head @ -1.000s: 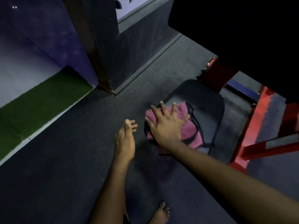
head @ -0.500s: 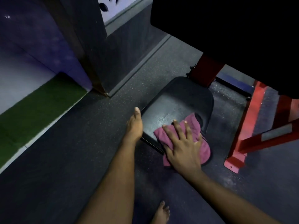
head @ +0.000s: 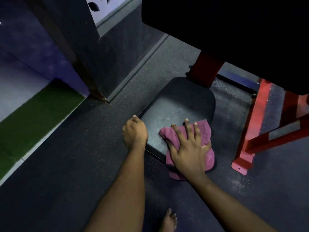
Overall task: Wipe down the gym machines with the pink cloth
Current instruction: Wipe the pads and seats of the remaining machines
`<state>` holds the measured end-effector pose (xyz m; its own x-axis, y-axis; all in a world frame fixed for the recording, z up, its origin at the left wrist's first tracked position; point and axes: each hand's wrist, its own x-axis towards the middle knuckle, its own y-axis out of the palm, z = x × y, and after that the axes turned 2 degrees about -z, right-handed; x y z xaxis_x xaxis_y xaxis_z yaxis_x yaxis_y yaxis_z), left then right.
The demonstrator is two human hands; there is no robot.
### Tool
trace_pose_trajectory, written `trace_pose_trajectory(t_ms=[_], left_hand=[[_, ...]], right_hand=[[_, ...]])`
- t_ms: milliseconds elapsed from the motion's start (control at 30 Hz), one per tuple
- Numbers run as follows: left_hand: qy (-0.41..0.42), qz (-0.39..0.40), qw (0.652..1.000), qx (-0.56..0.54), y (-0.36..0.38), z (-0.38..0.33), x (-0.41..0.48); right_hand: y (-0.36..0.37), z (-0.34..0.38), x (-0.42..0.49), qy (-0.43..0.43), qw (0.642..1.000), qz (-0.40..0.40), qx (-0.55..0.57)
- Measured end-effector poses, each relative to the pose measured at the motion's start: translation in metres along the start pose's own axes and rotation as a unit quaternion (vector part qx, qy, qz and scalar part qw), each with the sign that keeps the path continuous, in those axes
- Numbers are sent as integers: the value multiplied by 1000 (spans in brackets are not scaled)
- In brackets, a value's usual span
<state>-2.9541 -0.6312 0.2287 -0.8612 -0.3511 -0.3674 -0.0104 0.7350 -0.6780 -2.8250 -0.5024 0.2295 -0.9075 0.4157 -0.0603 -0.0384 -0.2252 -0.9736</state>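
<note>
Head view: the right hand (head: 187,148), fingers (head: 188,128) spread flat, presses the crumpled pink cloth (head: 205,129) onto the near right corner of the black padded seat (head: 175,108); the left hand (head: 135,133) grips its left edge, fingers curled.

Dim light over a dark speckled floor (head: 80,158), with a green turf strip (head: 36,118) beside a purple wall (head: 33,47)
</note>
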Motion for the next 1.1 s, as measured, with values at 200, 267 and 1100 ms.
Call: trace_pose_trajectory(t_ms=[200,267,1100], left_hand=[[13,-19,1000,8,-2,-1,-7],[15,-23,1000,-3,-2,-1,-7],[4,-23,1000,-21,-4,-8,-11]], right_hand=[[3,10,22,120,991,-26,52],[5,13,1,126,990,-36,54],[-7,-14,110,170,985,-5,40]])
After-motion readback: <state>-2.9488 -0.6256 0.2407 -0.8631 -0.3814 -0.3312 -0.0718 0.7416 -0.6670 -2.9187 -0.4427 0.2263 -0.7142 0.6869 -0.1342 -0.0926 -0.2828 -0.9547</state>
